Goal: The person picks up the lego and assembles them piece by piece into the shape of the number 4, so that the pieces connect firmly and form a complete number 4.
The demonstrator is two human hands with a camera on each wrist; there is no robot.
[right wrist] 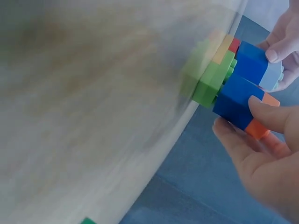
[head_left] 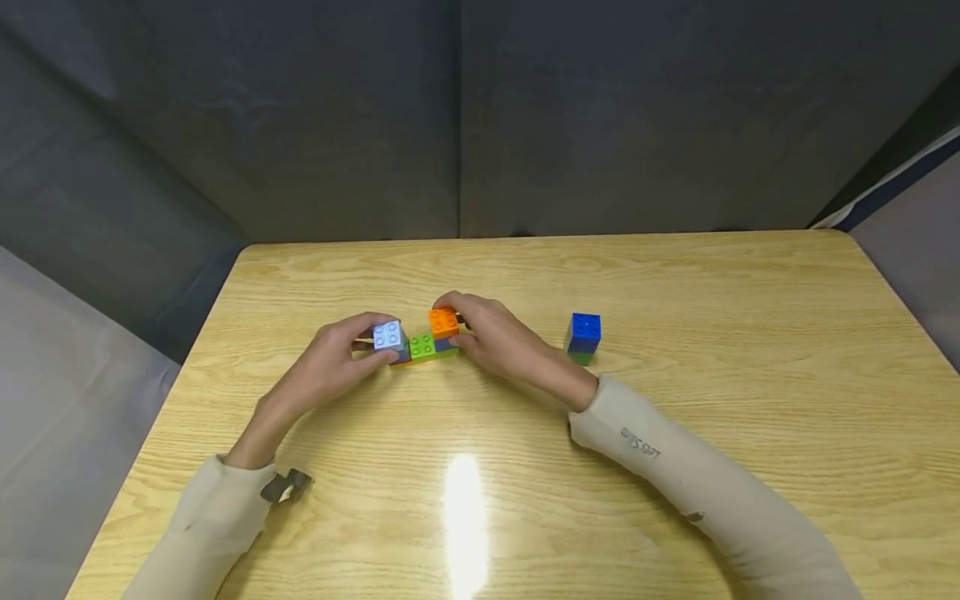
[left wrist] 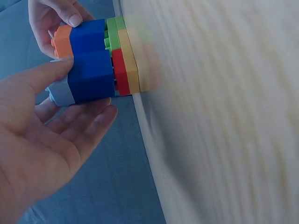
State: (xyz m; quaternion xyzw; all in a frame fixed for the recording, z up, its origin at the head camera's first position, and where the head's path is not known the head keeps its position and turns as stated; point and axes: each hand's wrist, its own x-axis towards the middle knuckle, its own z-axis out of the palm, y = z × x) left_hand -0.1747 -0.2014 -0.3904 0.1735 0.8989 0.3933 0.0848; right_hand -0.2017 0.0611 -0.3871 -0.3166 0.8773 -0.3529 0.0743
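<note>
OK, left hand (head_left: 333, 360) pinches the light-blue-topped stack (head_left: 388, 335) between thumb and fingers; green brick (head_left: 422, 346) sits between both sets of fingertips; right hand (head_left: 504, 340) pinches the orange-topped stack (head_left: 443, 322); blue tower (head_left: 584, 332) stands apart, right of those fingers. Likely light, stiff, tough plastic, slightly slick: best held by flat sides, off the studs. Left wrist view shows a red brick (left wrist: 120, 72) tableward of the left fingers; head view mostly hides it.
</note>
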